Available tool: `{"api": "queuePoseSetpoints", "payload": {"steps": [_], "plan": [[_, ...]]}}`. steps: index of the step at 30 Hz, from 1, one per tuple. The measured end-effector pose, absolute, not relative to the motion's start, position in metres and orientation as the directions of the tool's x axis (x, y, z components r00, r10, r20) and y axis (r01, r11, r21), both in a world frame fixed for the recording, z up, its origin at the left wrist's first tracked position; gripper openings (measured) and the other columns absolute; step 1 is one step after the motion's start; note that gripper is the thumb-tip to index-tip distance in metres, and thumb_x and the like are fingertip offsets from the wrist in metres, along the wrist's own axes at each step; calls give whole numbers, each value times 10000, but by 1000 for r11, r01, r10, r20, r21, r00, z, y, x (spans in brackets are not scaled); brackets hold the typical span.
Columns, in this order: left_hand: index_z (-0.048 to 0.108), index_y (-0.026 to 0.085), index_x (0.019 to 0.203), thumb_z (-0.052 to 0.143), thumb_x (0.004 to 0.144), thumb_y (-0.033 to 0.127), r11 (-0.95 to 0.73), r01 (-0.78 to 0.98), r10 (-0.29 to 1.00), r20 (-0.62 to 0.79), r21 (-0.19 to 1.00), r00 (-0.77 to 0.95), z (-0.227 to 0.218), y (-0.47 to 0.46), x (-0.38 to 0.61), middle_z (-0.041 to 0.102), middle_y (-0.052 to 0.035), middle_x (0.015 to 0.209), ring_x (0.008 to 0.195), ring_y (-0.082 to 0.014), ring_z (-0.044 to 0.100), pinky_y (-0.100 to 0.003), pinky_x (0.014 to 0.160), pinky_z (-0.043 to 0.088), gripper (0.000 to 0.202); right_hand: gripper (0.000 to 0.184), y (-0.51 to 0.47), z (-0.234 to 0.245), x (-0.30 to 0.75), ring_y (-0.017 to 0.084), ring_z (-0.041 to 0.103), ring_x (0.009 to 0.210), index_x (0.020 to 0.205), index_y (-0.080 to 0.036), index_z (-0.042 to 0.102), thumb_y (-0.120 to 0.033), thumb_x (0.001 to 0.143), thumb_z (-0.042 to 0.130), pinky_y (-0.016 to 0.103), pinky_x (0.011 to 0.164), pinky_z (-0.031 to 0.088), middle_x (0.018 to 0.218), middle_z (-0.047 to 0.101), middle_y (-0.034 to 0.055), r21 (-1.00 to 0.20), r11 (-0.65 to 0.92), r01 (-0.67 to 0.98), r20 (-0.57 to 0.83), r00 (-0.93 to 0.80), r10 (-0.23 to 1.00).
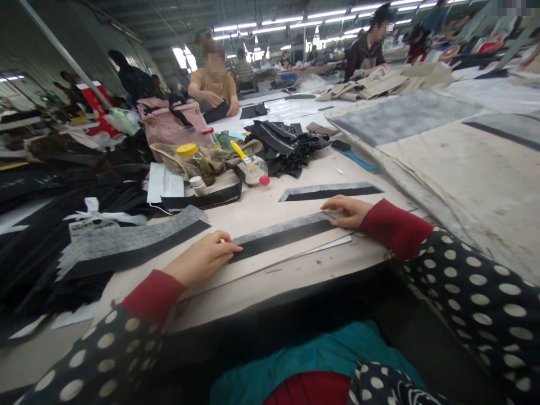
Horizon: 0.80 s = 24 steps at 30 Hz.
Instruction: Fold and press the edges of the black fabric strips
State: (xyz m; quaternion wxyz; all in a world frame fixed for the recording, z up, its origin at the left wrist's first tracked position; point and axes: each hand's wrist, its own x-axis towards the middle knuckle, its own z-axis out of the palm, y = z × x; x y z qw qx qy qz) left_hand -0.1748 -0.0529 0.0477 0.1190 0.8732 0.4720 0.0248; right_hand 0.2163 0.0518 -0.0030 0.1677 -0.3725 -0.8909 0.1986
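Observation:
A black and grey fabric strip (287,235) lies flat on the pale table board before me, its grey band along the far side. My left hand (206,256) pinches the strip's left end, thumb and fingers drawn together. At the opposite end, my right hand (348,212) has its thumb and fingertips closed on the corner. Beyond it rests a second, similar strip (331,192), touched by neither hand. To the left, a stack of wider grey and black strips (139,242) with ragged left ends sits near my left hand.
Behind the strips stand a yellow-lidded jar (194,160), a yellow-handled brush (244,156) and a heap of black scraps (287,143). A white face mask (164,184) lies left. Large layered sheets (455,163) cover the right side. A co-worker (215,84) handles dark cloth farther back.

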Motion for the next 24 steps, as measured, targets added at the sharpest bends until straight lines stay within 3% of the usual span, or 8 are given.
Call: {"api": "queuePoseSetpoints", "payload": {"steps": [5, 7, 11, 18, 21, 24], "plan": [[632, 169, 693, 452, 805, 278, -556, 825, 831, -31, -100, 556, 66, -56, -131, 531, -87, 883, 807, -207, 485, -333, 708, 401, 239, 405, 52, -1, 215, 197, 520, 947, 1015, -171, 573, -297, 631, 570, 327, 854, 404, 1036, 532, 83, -492, 621, 610, 105, -666, 738], [597, 137, 643, 462, 796, 222, -573, 805, 816, -17, -152, 578, 71, -53, -100, 529, -96, 785, 787, -216, 482, -337, 685, 405, 221, 406, 52, 0, 215, 198, 520, 948, 1015, -166, 572, -289, 628, 569, 327, 854, 404, 1031, 540, 82, -485, 629, 608, 113, -669, 734], [570, 149, 853, 382, 806, 98, -745, 667, 666, 59, -13, 744, 62, -33, -29, 550, -65, 844, 791, -168, 499, -287, 709, 423, 201, 415, 51, 2, 213, 194, 520, 936, 1024, -147, 562, -259, 625, 570, 330, 850, 404, 1014, 558, 91, -444, 660, 606, 131, -685, 717], [577, 145, 904, 390, 831, 154, -812, 541, 582, 253, 217, 773, 12, 7, 23, 570, -69, 912, 883, -160, 508, -312, 826, 413, 201, 389, 44, 1, 214, 207, 535, 911, 973, -134, 592, -298, 621, 595, 347, 819, 424, 946, 589, 104, -372, 666, 646, 228, -632, 741], [584, 152, 924, 388, 836, 168, -799, 526, 600, 326, 292, 730, 2, 8, 18, 567, -76, 913, 876, -159, 501, -318, 823, 416, 215, 324, 43, 6, 223, 184, 563, 823, 943, -154, 620, -328, 675, 564, 319, 752, 450, 901, 604, 83, -425, 554, 716, 190, -527, 828], [588, 173, 969, 383, 838, 164, -798, 514, 601, 342, 315, 722, 0, 6, 15, 562, -72, 928, 871, -157, 492, -311, 821, 414, 243, 235, 42, 12, 229, 158, 574, 718, 854, -184, 645, -317, 743, 486, 291, 682, 460, 795, 632, 41, -502, 350, 791, 45, -380, 924]]}}
